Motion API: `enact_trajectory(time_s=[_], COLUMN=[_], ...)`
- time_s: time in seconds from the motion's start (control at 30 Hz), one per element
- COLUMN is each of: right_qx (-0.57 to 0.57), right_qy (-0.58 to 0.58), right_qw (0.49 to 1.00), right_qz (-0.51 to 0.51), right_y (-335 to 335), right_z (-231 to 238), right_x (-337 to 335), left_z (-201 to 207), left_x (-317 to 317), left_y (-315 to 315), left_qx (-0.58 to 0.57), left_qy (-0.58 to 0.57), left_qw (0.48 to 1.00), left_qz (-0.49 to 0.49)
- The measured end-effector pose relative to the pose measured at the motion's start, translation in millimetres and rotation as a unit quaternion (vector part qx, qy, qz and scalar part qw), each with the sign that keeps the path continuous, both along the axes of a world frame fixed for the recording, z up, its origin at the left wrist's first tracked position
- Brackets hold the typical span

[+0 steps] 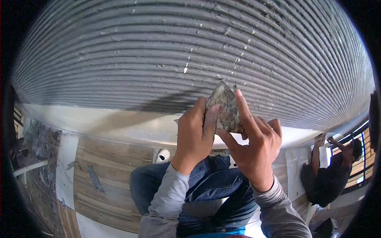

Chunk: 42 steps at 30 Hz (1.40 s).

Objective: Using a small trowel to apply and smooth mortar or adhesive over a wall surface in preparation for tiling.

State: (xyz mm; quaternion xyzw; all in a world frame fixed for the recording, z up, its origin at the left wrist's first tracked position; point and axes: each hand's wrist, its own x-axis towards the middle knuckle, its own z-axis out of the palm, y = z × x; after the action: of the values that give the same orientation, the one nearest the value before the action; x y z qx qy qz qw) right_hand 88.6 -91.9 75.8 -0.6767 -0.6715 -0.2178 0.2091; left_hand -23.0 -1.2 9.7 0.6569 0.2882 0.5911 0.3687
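On my feed, the left hand [192, 133] grips a stony-looking, mottled grey, pointed plate [229, 105] before the grey ridged surface [151, 51]; whether the right hand [258, 141] grips, I can't tell. Likely stiff, gritty: I'd pinch its edges.

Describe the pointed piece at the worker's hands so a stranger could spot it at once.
Start at the ridged grey surface filling the upper view. Follow it down, just right of centre, to the left hand and right hand. Between them is the pointed piece: flat, tip up, its blotchy grey-brown face unlike the lined surface behind it.
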Motion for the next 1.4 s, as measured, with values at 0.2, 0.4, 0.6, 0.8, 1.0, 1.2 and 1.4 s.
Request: enact_trajectory(time_s=[0.2, 0.4, 0.6, 0.8, 1.0, 1.2, 1.4], right_qx=[0.085, 0.027, -0.079, -0.120, -0.144, -0.177, -0.150], right_qy=[0.126, 0.224, 0.283, 0.304, 0.309, 0.303, 0.309], right_qw=[0.985, 0.967, 0.940, 0.924, 0.917, 0.914, 0.913], right_qz=[0.084, 0.121, 0.173, 0.198, 0.206, 0.202, 0.221], right_y=[-16, -40, -39, -39, -42, -40, -39], right_z=[-63, -186, -220, -223, -224, -230, -229], right_x=[36, 67, 62, 59, 61, 60, 57], left_z=[-6, -5, 12, 23, 21, 23, 20], left_x=[-4, 2, 2, -1, 1, 0, -4], left_y=[0, 14, 35, 42, 44, 52, 54], left_qx=[0.121, 0.285, 0.390, 0.455, 0.461, 0.439, 0.429], left_qy=[0.078, 0.066, 0.109, 0.164, 0.201, 0.240, 0.206], left_qw=[0.989, 0.925, 0.848, 0.793, 0.766, 0.777, 0.803], left_qz=[0.044, 0.241, 0.341, 0.371, 0.400, 0.383, 0.359])
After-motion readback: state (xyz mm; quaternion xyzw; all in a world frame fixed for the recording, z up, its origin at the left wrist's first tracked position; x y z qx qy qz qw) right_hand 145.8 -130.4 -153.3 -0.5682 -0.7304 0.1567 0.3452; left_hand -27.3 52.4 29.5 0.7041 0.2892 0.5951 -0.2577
